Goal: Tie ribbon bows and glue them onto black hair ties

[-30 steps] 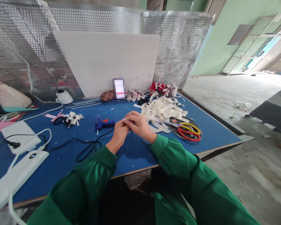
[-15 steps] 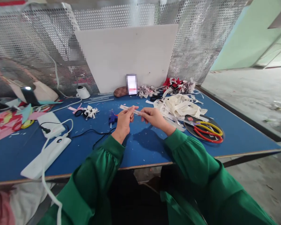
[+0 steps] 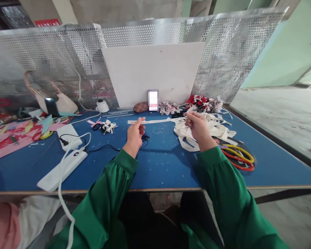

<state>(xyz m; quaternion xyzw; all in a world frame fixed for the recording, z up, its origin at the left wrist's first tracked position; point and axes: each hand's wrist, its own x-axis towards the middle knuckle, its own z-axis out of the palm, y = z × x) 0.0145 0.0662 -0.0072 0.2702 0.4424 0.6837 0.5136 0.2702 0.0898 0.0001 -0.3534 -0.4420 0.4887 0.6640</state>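
A narrow white ribbon [image 3: 159,121] with small dark print stretches nearly level between my two hands, above the blue table. My left hand [image 3: 135,135] pinches it near its left end, and a short printed tail sticks out past the thumb. The other end is pinched between the fingertips of my right hand [image 3: 197,126], raised in front of a heap of loose cream ribbon [image 3: 188,138]. Behind my left hand, the blue tool on a black cord is mostly hidden. Scissors with yellow and red handles [image 3: 238,155] lie beside my right forearm.
A lit phone [image 3: 153,100] leans at the back by a brown case [image 3: 140,107]. Bunched bows [image 3: 200,102] lie at the back right. On the left are a white power strip [image 3: 63,169], cables, a small white cup [image 3: 102,106] and pink and red scraps [image 3: 18,135].
My right hand has moved right, away from my left, and a longer length of ribbon now spans between them. The head view has tilted up and turned slightly left.
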